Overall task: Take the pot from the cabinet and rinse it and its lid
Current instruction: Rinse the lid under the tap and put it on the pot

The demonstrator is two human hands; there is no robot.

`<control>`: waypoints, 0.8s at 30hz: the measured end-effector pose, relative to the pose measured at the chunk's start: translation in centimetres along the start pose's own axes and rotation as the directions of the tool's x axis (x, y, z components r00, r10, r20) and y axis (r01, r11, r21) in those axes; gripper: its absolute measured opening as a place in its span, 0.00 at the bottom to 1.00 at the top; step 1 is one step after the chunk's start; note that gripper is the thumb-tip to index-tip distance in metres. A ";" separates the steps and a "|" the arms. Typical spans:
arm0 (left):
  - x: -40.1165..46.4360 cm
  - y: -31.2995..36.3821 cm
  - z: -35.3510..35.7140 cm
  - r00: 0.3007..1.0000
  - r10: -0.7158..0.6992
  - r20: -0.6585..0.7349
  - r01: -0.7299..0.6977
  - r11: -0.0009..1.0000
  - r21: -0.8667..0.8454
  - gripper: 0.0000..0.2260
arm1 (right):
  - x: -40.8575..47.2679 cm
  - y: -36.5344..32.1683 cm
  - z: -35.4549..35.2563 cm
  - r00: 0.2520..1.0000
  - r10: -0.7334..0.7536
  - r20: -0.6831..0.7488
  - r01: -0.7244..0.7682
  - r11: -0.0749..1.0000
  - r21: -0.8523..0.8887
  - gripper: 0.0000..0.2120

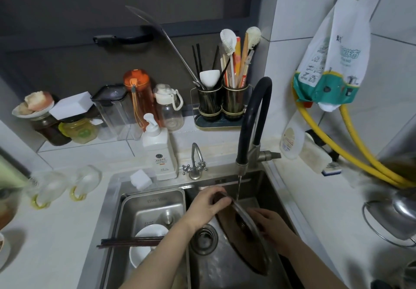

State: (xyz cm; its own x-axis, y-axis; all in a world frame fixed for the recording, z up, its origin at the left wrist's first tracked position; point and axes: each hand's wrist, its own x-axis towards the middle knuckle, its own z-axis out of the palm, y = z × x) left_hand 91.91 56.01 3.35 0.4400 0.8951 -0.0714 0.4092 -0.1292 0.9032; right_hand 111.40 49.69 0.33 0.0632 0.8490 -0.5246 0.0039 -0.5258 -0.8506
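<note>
A round glass lid (247,228) with a metal rim stood tilted on edge over the steel sink (227,266), under the tap's (247,120) thin stream; the left hand (207,207) pinched its top rim, the right hand (274,228) curled around its knob.

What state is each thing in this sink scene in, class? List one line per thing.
lid: tilted on edge in the sink, gripped by both hands
left hand: gripping the lid's upper rim
right hand: holding the lid by its knob side
faucet: running, stream hitting the lid's top edge
chopsticks: lying across a white bowl
soap bottle: upright, behind the sink
glass mugs: lying on the counter
</note>
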 end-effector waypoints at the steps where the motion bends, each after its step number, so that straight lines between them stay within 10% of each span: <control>1: 0.3 0.0 0.5 0.998 -0.015 -0.056 0.015 1.000 0.011 0.06 | 0.0 0.3 -0.2 1.000 0.023 0.012 -0.023 1.000 -0.005 0.09; 8: 1.7 -1.2 2.0 0.934 -0.171 -0.313 0.234 0.957 0.174 0.19 | -1.4 1.2 -1.4 0.988 0.112 0.105 -0.145 0.903 0.405 0.19; 17: 1.3 -2.5 1.1 0.870 -0.306 -0.386 0.390 0.906 0.163 0.22 | -1.1 -0.9 -1.2 0.986 -0.164 -0.038 0.167 0.925 0.340 0.11; 24: 0.5 -2.4 -1.4 0.935 -0.227 -0.272 0.238 0.971 0.010 0.01 | 0.8 -4.4 -0.2 0.978 -0.195 -0.077 0.205 0.964 0.168 0.09</control>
State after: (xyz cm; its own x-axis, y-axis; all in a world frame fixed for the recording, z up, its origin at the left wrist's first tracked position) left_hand 90.02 57.40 1.75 0.1012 0.9825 -0.1563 0.5104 0.0836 0.8558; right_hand 111.66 52.64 3.65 0.1374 0.9287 -0.3445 -0.1511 -0.3240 -0.9339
